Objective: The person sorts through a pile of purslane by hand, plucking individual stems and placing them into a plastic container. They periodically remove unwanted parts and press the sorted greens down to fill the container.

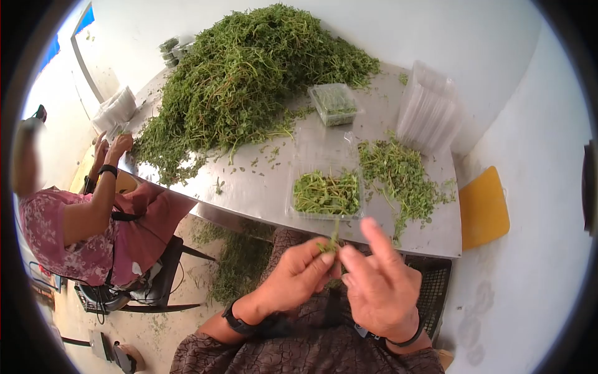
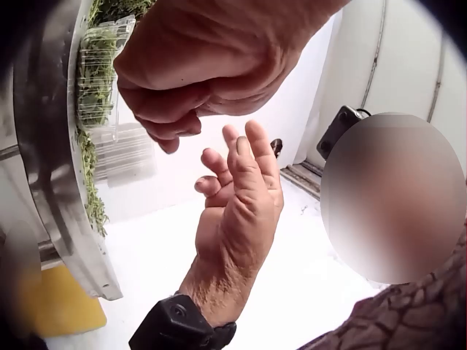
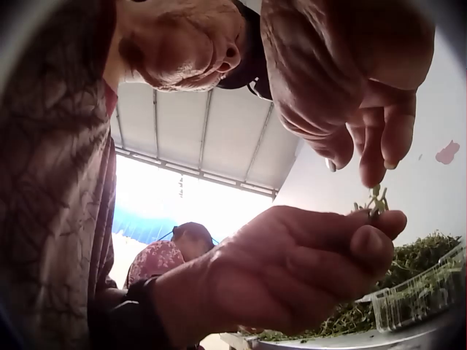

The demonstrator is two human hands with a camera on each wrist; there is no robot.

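Observation:
My left hand (image 1: pixel 298 273) pinches a small green sprig (image 1: pixel 328 247) between thumb and forefinger, in front of the table edge. In the right wrist view the sprig (image 3: pixel 376 200) sticks up from the fingertips. Close beside it is my right hand (image 1: pixel 385 296), index finger extended and the others loosely bent, holding nothing; in the left wrist view this hand (image 2: pixel 244 197) shows spread fingers. Just beyond both hands lies a clear plastic clamshell box (image 1: pixel 291 196), lid raised, with cut green stems (image 1: pixel 327 192) inside. Loose leafy greens (image 1: pixel 398 177) lie to its right.
A large heap of greens (image 1: pixel 243 81) covers the back of the metal table (image 1: pixel 261 193). Behind the box stand a closed, filled box (image 1: pixel 334 105) and stacked clear boxes (image 1: pixel 430 109). A yellow chair (image 1: pixel 484 209) is at right; another person (image 1: pixel 75 218) sits at left.

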